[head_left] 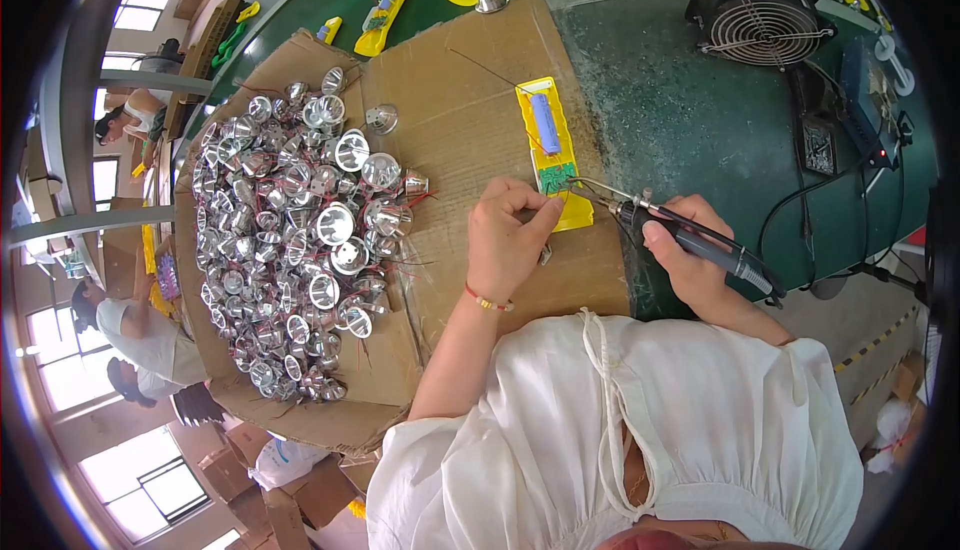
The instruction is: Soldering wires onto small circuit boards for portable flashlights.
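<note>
A yellow plastic housing (575, 214) lies on the cardboard in front of me, with a blue cylindrical battery (544, 120) and a small green circuit board (553, 176) inside. My left hand (503, 235) is closed in a pinch beside the board; what its fingertips hold is hidden. A small shiny metal piece (545, 254) shows just under that hand. In my right hand (690, 265) is a soldering iron (737, 266) with a thin curved metal tube alongside it. Its tip end points left, at the board.
Many shiny reflectors with red wires heap in a cardboard tray (350, 435) at left; one loose reflector (381, 118) sits beside them. A black fan (760, 25), a blue box (868, 100) and cables occupy the right. More yellow housings (387, 12) line the far side. People work at far left.
</note>
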